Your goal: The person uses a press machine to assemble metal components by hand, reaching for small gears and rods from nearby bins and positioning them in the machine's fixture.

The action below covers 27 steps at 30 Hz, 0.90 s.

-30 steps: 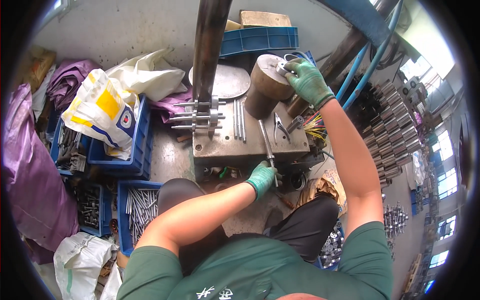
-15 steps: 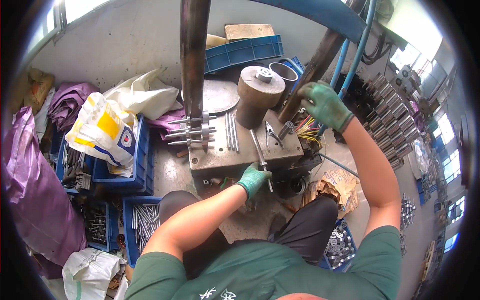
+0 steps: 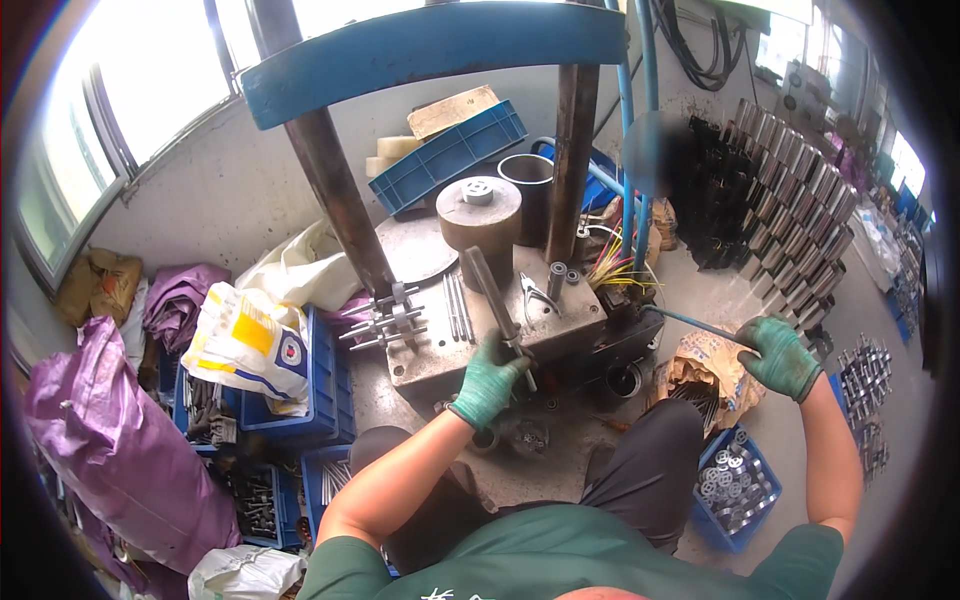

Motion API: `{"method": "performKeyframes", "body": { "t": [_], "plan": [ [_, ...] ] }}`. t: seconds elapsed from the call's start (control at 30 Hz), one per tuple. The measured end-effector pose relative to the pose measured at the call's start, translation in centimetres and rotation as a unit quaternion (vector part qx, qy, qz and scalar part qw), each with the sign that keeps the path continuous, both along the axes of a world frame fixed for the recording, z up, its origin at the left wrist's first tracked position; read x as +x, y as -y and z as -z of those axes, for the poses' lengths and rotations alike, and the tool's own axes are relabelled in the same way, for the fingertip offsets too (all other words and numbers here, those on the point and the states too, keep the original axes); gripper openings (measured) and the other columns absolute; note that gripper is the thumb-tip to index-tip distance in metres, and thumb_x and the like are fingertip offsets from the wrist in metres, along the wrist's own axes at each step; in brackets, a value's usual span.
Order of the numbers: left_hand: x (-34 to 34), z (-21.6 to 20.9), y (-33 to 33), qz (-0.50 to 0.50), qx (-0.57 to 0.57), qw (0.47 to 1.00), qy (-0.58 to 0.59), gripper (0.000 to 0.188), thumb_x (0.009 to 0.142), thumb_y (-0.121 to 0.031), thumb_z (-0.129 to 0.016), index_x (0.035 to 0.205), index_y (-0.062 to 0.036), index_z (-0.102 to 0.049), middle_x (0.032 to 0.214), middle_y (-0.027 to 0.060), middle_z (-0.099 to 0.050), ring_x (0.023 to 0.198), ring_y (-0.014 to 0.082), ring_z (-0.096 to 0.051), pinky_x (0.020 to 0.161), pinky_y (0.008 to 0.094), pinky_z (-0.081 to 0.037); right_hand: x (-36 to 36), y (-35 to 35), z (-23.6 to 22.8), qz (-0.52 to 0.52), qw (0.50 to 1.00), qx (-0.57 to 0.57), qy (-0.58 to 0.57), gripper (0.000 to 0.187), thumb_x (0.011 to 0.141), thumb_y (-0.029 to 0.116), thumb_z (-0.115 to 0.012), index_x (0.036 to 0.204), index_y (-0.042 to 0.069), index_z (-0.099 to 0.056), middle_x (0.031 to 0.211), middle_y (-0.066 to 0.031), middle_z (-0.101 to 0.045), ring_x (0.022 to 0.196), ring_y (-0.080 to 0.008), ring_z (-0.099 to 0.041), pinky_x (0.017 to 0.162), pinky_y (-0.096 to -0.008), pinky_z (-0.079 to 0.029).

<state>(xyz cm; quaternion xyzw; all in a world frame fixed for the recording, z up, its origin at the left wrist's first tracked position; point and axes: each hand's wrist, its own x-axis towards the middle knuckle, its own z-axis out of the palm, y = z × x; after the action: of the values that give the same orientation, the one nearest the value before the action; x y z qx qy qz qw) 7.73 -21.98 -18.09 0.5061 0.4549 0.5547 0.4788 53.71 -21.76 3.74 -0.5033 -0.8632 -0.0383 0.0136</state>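
Observation:
My left hand point(image 3: 488, 380), in a green glove, is closed round a metal shaft point(image 3: 490, 290) in front of the press block. The shaft is tilted, its upper end smeared by motion. At the right, my gloved right hand point(image 3: 783, 358) has its fingers curled at the end of a thin bluish lever point(image 3: 695, 322). Behind the shaft stands a thick steel cylinder point(image 3: 480, 215) with a small silver wheel-shaped part point(image 3: 478, 190) on top. Several thin rods point(image 3: 458, 308) and a pair of pliers point(image 3: 540, 295) lie on the metal block point(image 3: 430, 362).
The press's posts point(image 3: 340, 200) and blue crossbar point(image 3: 440, 58) rise behind the block. Shafts with wheels point(image 3: 390, 322) sit at its left edge. A blue bin of wheel-shaped parts point(image 3: 740, 490) is by my right knee; a torn paper bag point(image 3: 715, 360) and stacked metal tubes point(image 3: 790, 210) stand right.
My right hand has come down from beside the right post to the lever's end. The shaft in my left hand now stands tilted, its top end raised. The view has shifted.

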Motion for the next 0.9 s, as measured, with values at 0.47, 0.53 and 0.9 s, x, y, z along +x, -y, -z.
{"method": "performKeyframes", "body": {
  "t": [0.47,0.53,0.9],
  "plan": [
    [-7.0,-20.7,-18.4,-0.230,0.253,0.940,0.022,0.031,0.101,0.011,-0.056,0.124,-0.0046,-0.043,0.101,0.0095,-0.060,0.086,0.0206,-0.070,0.078,0.0346,-0.065,-4.8,-14.6,-4.2,0.008,0.928,0.325,-0.185,0.070,0.096,0.039,-0.075,0.151,0.003,-0.051,0.147,-0.0172,-0.059,0.119,-0.0336,-0.069,0.103,-0.0403,-0.058],
    [-7.5,-21.0,-19.9,-0.254,0.255,0.931,-0.058,0.032,0.099,0.012,-0.056,0.124,-0.0051,-0.043,0.100,0.0101,-0.062,0.083,0.0199,-0.069,0.074,0.0337,-0.065,-6.1,-15.6,-4.8,0.046,0.923,0.331,-0.190,0.075,0.098,0.054,-0.070,0.151,0.004,-0.052,0.141,-0.0189,-0.063,0.119,-0.0351,-0.069,0.103,-0.0429,-0.057],
    [-8.0,-21.2,-22.3,-0.183,0.205,0.953,-0.124,0.028,0.099,0.011,-0.056,0.119,-0.0072,-0.049,0.093,0.0096,-0.063,0.078,0.0196,-0.068,0.065,0.0329,-0.061,-6.5,-17.7,-6.1,0.124,0.958,0.206,-0.153,0.036,0.101,0.034,-0.062,0.117,0.004,-0.074,0.114,-0.0167,-0.073,0.108,-0.0349,-0.071,0.098,-0.0466,-0.056]
  ]
}}
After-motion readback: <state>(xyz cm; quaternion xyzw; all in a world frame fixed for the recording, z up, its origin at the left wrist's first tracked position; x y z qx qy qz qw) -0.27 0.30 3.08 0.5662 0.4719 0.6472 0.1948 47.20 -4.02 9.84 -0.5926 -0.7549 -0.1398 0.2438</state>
